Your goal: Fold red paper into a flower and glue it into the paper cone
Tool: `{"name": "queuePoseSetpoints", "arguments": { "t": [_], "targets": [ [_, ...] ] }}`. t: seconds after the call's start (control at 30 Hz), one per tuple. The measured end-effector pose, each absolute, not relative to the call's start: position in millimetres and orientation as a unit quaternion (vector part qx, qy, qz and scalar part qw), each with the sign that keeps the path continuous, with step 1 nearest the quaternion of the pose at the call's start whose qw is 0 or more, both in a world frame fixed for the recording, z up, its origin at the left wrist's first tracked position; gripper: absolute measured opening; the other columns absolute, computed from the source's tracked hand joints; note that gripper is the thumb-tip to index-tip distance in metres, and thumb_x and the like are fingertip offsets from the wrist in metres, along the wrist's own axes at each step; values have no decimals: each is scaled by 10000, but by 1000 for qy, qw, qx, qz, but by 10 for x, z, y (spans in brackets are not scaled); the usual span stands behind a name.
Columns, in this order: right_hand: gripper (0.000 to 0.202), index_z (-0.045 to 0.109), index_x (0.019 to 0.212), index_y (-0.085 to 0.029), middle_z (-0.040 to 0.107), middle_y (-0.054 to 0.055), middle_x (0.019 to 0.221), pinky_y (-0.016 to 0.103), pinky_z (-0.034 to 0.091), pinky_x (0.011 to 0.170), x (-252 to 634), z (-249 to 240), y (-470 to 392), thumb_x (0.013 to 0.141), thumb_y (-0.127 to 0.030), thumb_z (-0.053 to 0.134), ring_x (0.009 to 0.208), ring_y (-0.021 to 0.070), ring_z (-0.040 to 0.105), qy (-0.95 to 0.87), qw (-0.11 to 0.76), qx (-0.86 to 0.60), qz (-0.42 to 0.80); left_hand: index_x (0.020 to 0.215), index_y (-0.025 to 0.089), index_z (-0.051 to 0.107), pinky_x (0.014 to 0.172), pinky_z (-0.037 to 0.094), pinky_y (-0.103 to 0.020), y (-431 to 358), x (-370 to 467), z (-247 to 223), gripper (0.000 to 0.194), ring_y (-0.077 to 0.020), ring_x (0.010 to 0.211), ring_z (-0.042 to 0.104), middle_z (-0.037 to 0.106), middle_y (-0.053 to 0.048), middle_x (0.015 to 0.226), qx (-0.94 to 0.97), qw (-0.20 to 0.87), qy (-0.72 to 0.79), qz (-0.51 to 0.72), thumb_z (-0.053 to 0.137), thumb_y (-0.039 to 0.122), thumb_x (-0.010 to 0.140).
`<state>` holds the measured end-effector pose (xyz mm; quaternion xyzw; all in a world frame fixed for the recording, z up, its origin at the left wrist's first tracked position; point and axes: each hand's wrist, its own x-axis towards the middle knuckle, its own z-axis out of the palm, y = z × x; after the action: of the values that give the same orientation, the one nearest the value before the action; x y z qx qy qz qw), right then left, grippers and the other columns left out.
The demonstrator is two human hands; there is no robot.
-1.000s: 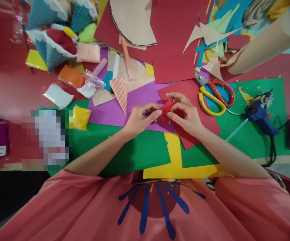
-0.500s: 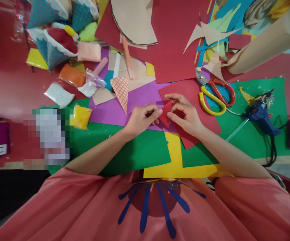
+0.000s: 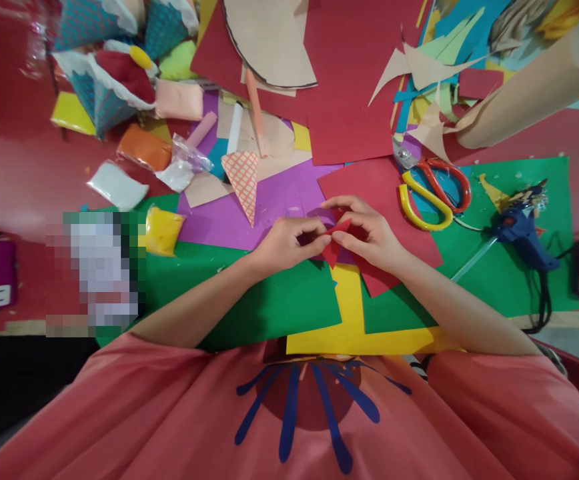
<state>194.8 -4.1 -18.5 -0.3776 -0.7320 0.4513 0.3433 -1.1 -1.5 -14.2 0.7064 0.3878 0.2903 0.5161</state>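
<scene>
A small red paper piece (image 3: 334, 252), pointed at its lower end, is pinched between both hands above the table. My left hand (image 3: 289, 243) grips its left side with thumb and fingers. My right hand (image 3: 369, 233) holds the upper right part, thumb in front and fingers bent behind. Part of the piece is hidden by the fingers. Beneath the hands lie a purple sheet (image 3: 279, 193), a red sheet (image 3: 409, 247) and a green sheet (image 3: 249, 300). A small cone with an orange lattice pattern (image 3: 242, 180) lies to the left of the hands.
Scissors (image 3: 424, 200) with red and yellow handles lie right of my right hand. Further right is a blue glue gun (image 3: 524, 233) with a cable. Clay packets (image 3: 144, 148) and blue cones (image 3: 102, 100) crowd the left; a beige roll (image 3: 529, 93) lies at upper right.
The red paper piece has tilted and folded in the fingers; its pointed end now hangs lower. Both hands have drawn closer together around it.
</scene>
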Motion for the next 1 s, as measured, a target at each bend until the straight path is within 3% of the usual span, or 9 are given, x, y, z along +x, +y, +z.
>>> {"name": "queuePoseSetpoints", "arguments": {
  "t": [0.17, 0.3, 0.47, 0.77, 1.0],
  "targets": [
    [215, 582, 720, -202, 645, 96, 1231, 486, 464, 1024, 1943, -201, -35, 888, -335, 598, 1204, 238, 588, -744, 338, -368, 443, 599, 174, 490, 466, 318, -180, -12, -10, -132, 255, -46, 469, 371, 463, 62, 516, 700, 510, 407, 291, 551, 302, 810],
    [221, 545, 700, -212, 656, 91, 1219, 488, 482, 1003, 1940, -229, -33, 885, -325, 590, 1185, 230, 599, -729, 354, -382, 444, 603, 176, 495, 480, 340, -185, -8, -16, -113, 274, -58, 483, 432, 510, 46, 517, 701, 507, 417, 279, 499, 318, 837],
    [278, 556, 668, -208, 675, 79, 1170, 470, 495, 985, 1935, -237, -31, 904, -355, 571, 1130, 221, 626, -721, 361, -387, 447, 559, 176, 437, 434, 261, -177, -9, -12, -123, 287, -42, 452, 319, 393, 66, 476, 707, 495, 410, 295, 523, 281, 811],
    [287, 557, 635, -209, 692, 74, 1118, 450, 523, 931, 1918, -238, -76, 916, -263, 535, 1089, 215, 632, -757, 367, -406, 356, 535, 173, 435, 454, 276, -184, -17, -2, -145, 282, -43, 458, 352, 429, 59, 482, 748, 450, 389, 295, 516, 257, 792],
    [292, 482, 643, -206, 660, 80, 1190, 449, 485, 997, 1929, -209, -31, 880, -321, 609, 1161, 224, 609, -740, 366, -391, 408, 556, 184, 419, 449, 286, -190, -35, -11, -124, 294, -47, 448, 339, 413, 63, 476, 711, 453, 432, 322, 502, 268, 826]
  ]
}}
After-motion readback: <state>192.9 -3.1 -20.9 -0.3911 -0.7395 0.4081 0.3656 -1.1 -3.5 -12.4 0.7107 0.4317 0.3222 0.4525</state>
